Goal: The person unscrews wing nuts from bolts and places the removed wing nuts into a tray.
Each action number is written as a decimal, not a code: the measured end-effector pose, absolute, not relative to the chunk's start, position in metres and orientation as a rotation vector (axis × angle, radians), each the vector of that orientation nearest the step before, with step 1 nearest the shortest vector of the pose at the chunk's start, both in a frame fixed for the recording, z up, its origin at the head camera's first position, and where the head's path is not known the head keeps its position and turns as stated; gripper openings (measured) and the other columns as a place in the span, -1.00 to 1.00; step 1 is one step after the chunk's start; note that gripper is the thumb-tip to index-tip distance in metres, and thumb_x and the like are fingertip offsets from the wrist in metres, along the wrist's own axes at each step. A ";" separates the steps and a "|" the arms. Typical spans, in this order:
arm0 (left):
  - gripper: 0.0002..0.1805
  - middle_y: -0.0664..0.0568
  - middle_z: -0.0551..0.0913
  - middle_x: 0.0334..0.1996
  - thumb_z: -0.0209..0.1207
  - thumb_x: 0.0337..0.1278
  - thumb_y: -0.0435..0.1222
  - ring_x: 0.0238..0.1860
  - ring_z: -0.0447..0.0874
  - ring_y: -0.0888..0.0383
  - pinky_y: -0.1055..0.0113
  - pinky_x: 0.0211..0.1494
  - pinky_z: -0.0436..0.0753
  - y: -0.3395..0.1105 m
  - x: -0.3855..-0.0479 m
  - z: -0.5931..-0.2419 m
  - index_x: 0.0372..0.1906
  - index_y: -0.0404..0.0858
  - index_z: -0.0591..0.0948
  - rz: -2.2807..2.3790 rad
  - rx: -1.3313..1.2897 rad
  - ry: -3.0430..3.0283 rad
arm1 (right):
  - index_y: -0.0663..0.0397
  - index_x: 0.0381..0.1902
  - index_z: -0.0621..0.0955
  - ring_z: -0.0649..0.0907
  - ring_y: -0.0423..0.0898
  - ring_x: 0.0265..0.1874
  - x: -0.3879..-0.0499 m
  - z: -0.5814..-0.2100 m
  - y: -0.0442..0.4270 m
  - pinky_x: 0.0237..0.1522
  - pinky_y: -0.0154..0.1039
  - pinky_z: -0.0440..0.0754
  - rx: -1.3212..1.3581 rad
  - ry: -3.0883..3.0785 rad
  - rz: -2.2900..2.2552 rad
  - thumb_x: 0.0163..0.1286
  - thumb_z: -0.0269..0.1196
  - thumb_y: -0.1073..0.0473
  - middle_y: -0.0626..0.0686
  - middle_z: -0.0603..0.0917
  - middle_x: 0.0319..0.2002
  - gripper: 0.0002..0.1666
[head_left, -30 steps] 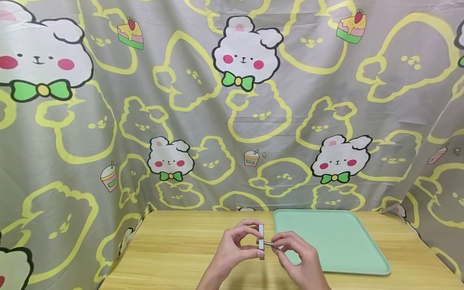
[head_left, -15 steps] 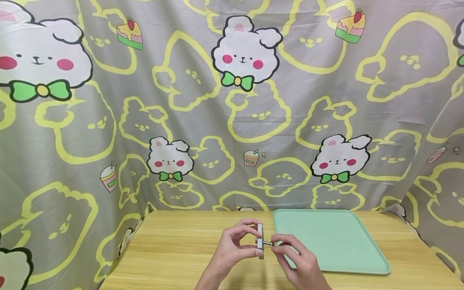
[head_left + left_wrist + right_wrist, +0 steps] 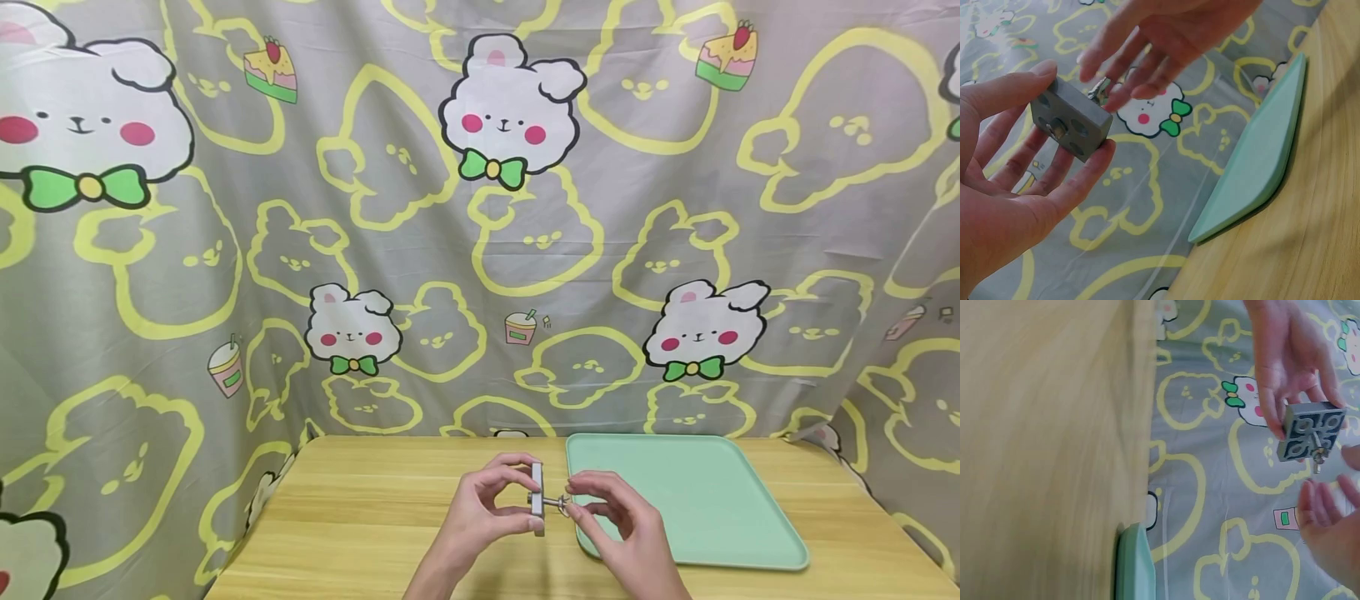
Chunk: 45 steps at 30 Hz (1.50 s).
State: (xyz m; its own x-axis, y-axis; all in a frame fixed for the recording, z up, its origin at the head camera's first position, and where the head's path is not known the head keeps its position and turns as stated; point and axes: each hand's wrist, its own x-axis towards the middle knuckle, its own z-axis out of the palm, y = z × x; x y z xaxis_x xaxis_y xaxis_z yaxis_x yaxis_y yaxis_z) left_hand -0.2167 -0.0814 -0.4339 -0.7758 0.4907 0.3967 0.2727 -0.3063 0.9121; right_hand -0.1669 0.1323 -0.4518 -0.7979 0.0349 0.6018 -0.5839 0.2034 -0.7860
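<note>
My left hand [image 3: 476,508] holds a small grey rectangular block [image 3: 537,500] upright by its edges, thumb below and fingers above. Round holes show on the block's near face [image 3: 1079,127] in the left wrist view, with a bolt end in the middle one. Out of the recessed opposite face runs a metal bolt [image 3: 552,502], which carries a wing nut [image 3: 1318,456] close to its tip. My right hand [image 3: 630,521] is right beside the wing nut, its fingers and thumb spread around it. In the right wrist view a gap shows between those fingers and the bolt.
A pale green tray [image 3: 697,500] lies on the wooden table [image 3: 360,508] to the right, partly behind my right hand. A grey curtain [image 3: 420,250] with cartoon bears hangs along the back and sides.
My right fingers were pinched at the bolt's end a second ago; now they have spread apart and the wing nut shows. The left hand and block have barely moved.
</note>
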 end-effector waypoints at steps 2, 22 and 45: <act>-0.61 -0.33 0.48 0.23 0.48 -0.07 -0.58 0.27 0.52 -0.10 -0.09 0.08 0.77 -0.081 -0.216 -0.434 -0.08 -0.57 0.65 2.217 0.983 1.755 | 0.09 0.00 0.69 0.75 -0.10 -0.08 -0.166 -0.448 0.132 -0.12 -0.25 0.82 0.385 -2.021 1.765 0.31 0.43 0.34 0.06 0.73 -0.07 -0.69; -0.62 -0.35 0.46 0.25 0.48 -0.05 -0.57 0.30 0.48 -0.18 -0.09 0.08 0.77 -0.079 -0.215 -0.433 -0.06 -0.56 0.65 2.203 0.993 1.741 | 0.40 0.15 0.62 0.78 0.02 -0.08 -0.168 -0.441 0.145 -0.07 -0.10 0.82 0.172 -2.128 2.337 0.34 0.43 0.27 0.23 0.71 0.04 -0.53; -0.62 -0.34 0.47 0.24 0.48 -0.04 -0.56 0.30 0.49 -0.12 -0.09 0.07 0.77 -0.081 -0.215 -0.433 -0.07 -0.55 0.65 2.204 0.998 1.750 | 0.00 -0.11 0.71 0.75 -0.13 -0.23 -0.171 -0.460 0.135 -0.30 -0.42 0.78 0.749 -1.930 1.305 0.10 0.47 0.58 -0.01 0.74 -0.19 -0.52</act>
State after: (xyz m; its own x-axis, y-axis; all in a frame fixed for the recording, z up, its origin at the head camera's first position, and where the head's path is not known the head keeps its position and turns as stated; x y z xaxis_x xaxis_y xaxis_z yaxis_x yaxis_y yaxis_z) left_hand -0.2154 -0.0810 -0.4333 -0.7657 0.5041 0.3995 0.2749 -0.3051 0.9118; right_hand -0.1715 0.1349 -0.4600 -0.6028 -0.0856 0.7933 -0.7681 0.3316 -0.5478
